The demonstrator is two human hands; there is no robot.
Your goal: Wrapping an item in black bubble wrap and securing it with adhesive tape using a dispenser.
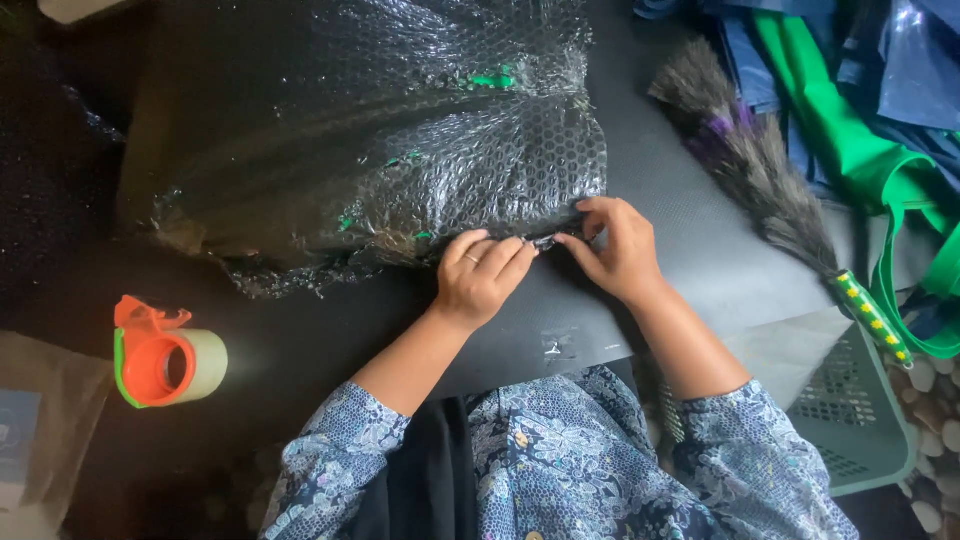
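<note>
A bulky parcel wrapped in black bubble wrap (400,150) lies on a dark mat (690,240), with bits of green showing through the wrap. My left hand (484,276) presses on the parcel's near edge with its fingers curled over the wrap. Beside it, my right hand (618,250) pinches the same edge of the wrap between thumb and fingers. The fingertips of the two hands almost meet at the parcel's near right corner.
An orange and green tape dispenser (165,360) with a roll of tape sits at the near left. A soft grass broom (770,170) with a beaded handle lies at the right. Green and blue bags (860,150) are piled at the far right, above a green plastic basket (850,420).
</note>
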